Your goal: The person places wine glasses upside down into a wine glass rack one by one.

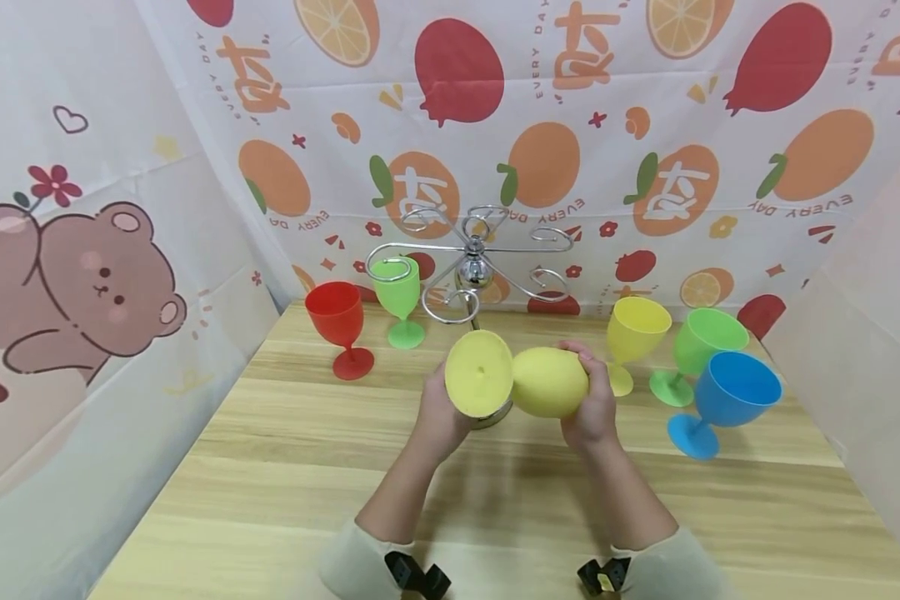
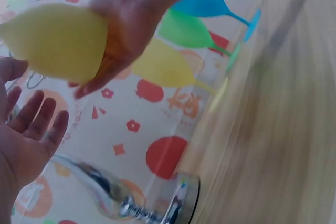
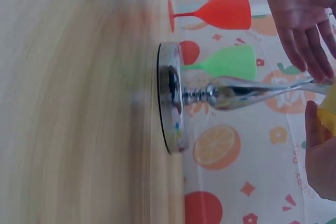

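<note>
Fingers of the right hand (image 1: pixel 598 408) are curled round the yellow goblet (image 1: pixel 550 382); whether its base is pinched by the left hand (image 1: pixel 444 408) cannot be told. Light, slightly slippery plastic is suggested, best gripped at the bowl, with the metal stand (image 1: pixel 476 271) behind.

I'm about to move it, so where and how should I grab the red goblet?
Probably pinch the red goblet by its slim stem, coming from the near left: it stands upright, its bowl widens above, and a green goblet stands beyond it on the right.
</note>
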Action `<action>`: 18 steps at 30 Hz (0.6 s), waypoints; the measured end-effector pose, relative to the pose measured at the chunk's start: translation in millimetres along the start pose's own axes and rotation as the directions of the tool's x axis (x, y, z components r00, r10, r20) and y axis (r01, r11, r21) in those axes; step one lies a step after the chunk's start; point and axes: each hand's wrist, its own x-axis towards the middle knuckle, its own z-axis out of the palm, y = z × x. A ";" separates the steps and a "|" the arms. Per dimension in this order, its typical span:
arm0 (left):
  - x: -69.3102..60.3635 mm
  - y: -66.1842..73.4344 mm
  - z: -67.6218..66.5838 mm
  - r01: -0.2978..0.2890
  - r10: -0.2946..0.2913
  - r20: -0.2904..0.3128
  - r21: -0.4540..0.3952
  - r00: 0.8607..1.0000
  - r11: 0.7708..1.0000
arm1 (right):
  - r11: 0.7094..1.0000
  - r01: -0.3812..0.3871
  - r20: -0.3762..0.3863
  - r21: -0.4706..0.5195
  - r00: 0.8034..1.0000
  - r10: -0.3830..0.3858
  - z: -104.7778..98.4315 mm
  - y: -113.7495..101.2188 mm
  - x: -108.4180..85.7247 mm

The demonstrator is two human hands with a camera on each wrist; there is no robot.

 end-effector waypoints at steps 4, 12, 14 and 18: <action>0.5 2.7 8.5 -0.004 0.013 0.056 -0.163 0.998 0.987 | 0.997 -0.006 -0.026 0.077 1.000 0.008 7.7 1.8 -1.1; 0.7 6.6 18.2 -0.025 0.038 0.063 -0.198 0.997 0.980 | 0.987 0.001 -0.047 0.159 0.999 0.007 20.8 6.3 -2.1; 0.4 7.6 19.9 -0.036 0.044 0.041 -0.183 0.998 0.982 | 0.984 0.005 -0.030 0.177 1.000 0.000 23.0 8.1 -2.4; -0.5 10.0 22.4 -0.081 0.083 0.005 -0.141 0.997 0.987 | 0.976 0.013 0.044 0.216 0.999 -0.023 23.8 13.2 -5.8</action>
